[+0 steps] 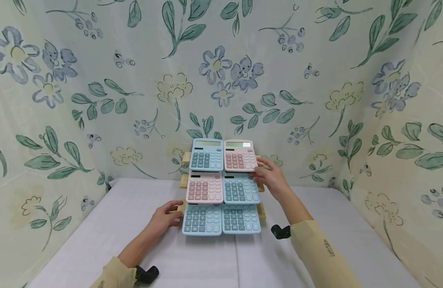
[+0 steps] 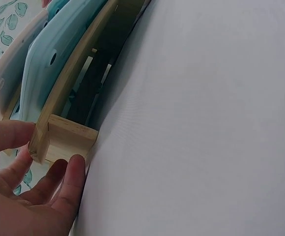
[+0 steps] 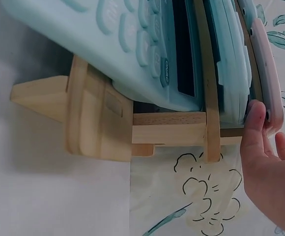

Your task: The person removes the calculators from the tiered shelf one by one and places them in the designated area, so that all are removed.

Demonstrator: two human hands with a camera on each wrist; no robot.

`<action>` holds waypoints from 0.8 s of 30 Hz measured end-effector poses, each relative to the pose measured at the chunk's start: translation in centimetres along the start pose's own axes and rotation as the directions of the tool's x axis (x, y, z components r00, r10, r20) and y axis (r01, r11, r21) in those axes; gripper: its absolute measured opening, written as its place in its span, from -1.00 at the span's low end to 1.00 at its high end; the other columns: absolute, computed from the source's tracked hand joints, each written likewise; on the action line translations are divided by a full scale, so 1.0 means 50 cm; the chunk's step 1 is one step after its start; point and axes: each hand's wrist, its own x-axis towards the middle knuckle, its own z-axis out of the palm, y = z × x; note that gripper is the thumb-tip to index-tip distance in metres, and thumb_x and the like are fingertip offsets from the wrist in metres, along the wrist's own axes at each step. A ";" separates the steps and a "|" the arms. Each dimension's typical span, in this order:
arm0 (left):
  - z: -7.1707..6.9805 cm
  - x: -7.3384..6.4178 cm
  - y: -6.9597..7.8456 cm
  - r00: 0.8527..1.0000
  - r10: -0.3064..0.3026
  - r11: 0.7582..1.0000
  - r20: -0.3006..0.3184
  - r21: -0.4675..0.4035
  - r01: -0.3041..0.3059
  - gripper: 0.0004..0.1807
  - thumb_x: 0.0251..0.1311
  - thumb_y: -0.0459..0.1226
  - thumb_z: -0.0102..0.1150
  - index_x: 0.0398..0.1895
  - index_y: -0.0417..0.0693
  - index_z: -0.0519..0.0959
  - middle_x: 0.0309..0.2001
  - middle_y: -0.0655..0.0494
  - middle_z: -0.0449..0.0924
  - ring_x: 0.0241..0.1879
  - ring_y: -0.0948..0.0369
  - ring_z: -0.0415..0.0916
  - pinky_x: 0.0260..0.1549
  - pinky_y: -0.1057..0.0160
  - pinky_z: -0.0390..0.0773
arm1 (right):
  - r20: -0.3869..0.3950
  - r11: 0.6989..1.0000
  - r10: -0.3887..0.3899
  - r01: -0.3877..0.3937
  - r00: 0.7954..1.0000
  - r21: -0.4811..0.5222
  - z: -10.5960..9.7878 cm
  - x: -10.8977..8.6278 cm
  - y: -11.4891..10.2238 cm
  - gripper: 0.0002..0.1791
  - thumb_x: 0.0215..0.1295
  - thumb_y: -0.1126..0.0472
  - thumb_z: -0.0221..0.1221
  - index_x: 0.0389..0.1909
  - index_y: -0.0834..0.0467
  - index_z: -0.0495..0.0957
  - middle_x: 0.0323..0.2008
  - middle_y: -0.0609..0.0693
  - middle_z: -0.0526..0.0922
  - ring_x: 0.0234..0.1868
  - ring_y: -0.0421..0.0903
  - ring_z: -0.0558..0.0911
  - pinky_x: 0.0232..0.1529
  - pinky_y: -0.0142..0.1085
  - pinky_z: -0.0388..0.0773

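A tiered wooden rack [image 1: 183, 181] holds blue and pink calculators in two columns on three levels. At its lower left end my left hand [image 1: 164, 219] grips the wood. In the left wrist view, one digit lies against the front slat [image 2: 43, 140] and curled fingers [image 2: 73, 169] sit round the end block. My right hand [image 1: 272, 178] pinches the lower right corner of the pink calculator [image 1: 239, 156] at the top right. Just below that hand is a blue calculator [image 1: 241, 188]. The right wrist view has a fingertip [image 3: 254, 117] at the pink calculator's edge [image 3: 270, 73].
The rack stands on a white-covered table [image 1: 135, 192], close to a floral cloth backdrop [image 1: 142, 120]. Beside the pink calculator on the top level is a blue one [image 1: 207, 156]. A pink one [image 1: 205, 188] is at middle left, and two blue ones [image 1: 202, 220] are at the bottom.
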 end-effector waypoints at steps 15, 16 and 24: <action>0.000 -0.004 0.002 1.000 0.010 1.000 0.016 -0.007 -0.010 -0.51 0.34 -0.22 0.18 0.33 -0.05 0.47 0.17 -0.14 0.51 -0.06 0.08 0.60 -0.14 0.12 0.70 | 0.040 1.000 -0.008 0.007 0.999 0.010 -0.002 0.016 0.002 -0.37 0.48 0.25 0.11 0.51 -0.01 0.21 0.26 0.20 0.45 0.02 0.04 0.67 0.03 -0.30 0.66; 0.001 -0.005 0.002 1.000 0.008 1.000 0.017 -0.008 -0.008 -0.51 0.34 -0.22 0.18 0.33 -0.04 0.47 0.17 -0.14 0.51 -0.07 0.08 0.59 -0.14 0.13 0.69 | 0.043 1.000 -0.007 0.007 0.999 0.015 -0.002 0.016 0.002 -0.37 0.47 0.26 0.11 0.50 -0.01 0.22 0.26 0.20 0.44 0.01 0.04 0.66 0.03 -0.31 0.66; -0.001 -0.005 -0.001 1.000 0.020 1.000 0.023 -0.008 -0.020 -0.51 0.36 -0.22 0.16 0.34 -0.04 0.45 0.17 -0.14 0.50 -0.06 0.08 0.59 -0.12 0.13 0.69 | 0.079 0.999 -0.031 0.030 0.996 0.020 -0.007 0.015 0.005 -0.41 0.47 0.24 0.13 0.48 0.00 0.27 0.28 0.19 0.42 0.03 0.03 0.63 0.06 -0.33 0.64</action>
